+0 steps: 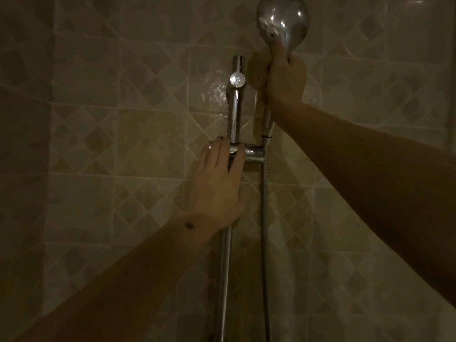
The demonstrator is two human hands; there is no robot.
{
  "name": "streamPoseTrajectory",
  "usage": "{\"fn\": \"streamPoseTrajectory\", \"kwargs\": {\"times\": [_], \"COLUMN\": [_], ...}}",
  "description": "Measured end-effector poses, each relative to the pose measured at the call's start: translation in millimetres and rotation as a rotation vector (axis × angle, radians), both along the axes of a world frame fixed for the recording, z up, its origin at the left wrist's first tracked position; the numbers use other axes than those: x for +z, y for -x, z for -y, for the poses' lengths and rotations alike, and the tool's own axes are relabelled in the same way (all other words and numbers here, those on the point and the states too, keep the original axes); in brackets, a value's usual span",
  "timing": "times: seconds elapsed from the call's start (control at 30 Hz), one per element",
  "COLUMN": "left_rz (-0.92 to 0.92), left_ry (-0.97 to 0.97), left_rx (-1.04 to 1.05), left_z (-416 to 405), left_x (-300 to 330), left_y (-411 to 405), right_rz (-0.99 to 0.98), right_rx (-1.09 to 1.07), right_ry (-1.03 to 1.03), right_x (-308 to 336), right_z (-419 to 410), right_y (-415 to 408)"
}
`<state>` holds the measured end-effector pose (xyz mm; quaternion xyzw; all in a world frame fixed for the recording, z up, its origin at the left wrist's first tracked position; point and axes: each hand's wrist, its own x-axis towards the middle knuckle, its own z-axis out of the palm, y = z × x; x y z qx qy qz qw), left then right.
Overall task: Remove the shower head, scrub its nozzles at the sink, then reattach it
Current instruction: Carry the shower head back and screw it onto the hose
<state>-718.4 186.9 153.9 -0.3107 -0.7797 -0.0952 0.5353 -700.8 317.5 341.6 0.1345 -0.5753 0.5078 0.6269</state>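
Your right hand [283, 80] grips the handle of the shower head [282, 22], whose round face rises just above your fingers. Your left hand [218, 183] lies with straight fingers on the bracket [254, 152] of the rail [235, 104], below and left of the right hand.

Right hand [283, 82] raised, grip curled; left hand [217, 183] flat, fingers extended.

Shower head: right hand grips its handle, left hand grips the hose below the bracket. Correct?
Not quite. In the head view the left hand is on the slide bar at the bracket, not on the hose, which hangs free to its right. The right hand does grip the shower head by its handle.
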Motion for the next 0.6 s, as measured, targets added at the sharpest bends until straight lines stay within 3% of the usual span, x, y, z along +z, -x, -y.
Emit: {"fn": "streamPoseTrajectory", "kwargs": {"times": [0.43, 0.6], "left_rz": [-0.034, -0.051], "left_ry": [-0.024, -0.033], "left_rx": [-0.071, -0.080], "left_z": [0.3, 1.0], "left_x": [-1.6, -4.0], "left_y": [7.4, 11.0], "right_rz": [-0.004, -0.018], "right_rx": [-0.004, -0.049], "right_ry": [0.098, 0.014], "right_x": [-15.0, -47.7], "right_z": [14.0, 20.1], "right_y": [4.1, 8.3]}}
